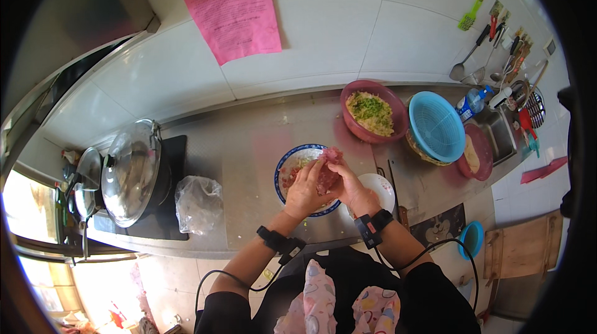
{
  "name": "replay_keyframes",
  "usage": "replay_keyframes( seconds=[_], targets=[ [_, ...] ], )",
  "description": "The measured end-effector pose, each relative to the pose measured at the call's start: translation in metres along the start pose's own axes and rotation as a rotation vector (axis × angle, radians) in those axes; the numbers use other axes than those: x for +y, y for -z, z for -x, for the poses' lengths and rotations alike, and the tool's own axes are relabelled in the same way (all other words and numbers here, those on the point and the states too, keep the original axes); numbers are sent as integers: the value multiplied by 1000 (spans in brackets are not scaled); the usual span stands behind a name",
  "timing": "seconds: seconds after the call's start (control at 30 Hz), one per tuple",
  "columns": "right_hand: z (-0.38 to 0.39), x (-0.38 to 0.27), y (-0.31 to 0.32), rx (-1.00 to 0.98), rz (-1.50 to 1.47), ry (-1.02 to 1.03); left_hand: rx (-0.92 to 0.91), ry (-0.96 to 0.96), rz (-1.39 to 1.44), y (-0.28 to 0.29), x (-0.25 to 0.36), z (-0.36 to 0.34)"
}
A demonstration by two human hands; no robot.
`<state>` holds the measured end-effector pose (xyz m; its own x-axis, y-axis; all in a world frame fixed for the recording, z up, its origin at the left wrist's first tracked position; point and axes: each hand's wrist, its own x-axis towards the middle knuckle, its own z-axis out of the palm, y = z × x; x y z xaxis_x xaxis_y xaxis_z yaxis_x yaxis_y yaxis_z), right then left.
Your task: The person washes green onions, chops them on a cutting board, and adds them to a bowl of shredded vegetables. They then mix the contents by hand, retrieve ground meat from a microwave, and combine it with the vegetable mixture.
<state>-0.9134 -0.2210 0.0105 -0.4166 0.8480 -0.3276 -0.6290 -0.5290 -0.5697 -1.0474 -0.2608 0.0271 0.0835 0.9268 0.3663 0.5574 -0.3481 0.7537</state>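
A lump of pink minced meat is between my two hands, above a white bowl with a blue patterned rim. My left hand cups the meat from the left, fingers closed against it. From the right, my right hand grips the same lump, its fingers partly hidden behind the meat. Reddish and pale green chopped bits show in the bowl on the left; the rest of its inside is covered by my hands. A white plate lies just right of the bowl, partly behind my right hand.
Behind to the right stand a dark pink basin of chopped yellowish-green food and a blue colander. Further right are another pink basin and the sink. A lidded pot and a plastic bag are left.
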Motion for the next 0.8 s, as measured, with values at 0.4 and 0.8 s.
replay_keyframes(
  seconds=[0.4, 0.8],
  targets=[
    [12, -17, 5, -62, 137, -153, -139, 307, 497, 15, -15, -11],
    [12, -10, 0, 18, 126, 26, -67, 498, 410, 5, -25, 14]
  ],
)
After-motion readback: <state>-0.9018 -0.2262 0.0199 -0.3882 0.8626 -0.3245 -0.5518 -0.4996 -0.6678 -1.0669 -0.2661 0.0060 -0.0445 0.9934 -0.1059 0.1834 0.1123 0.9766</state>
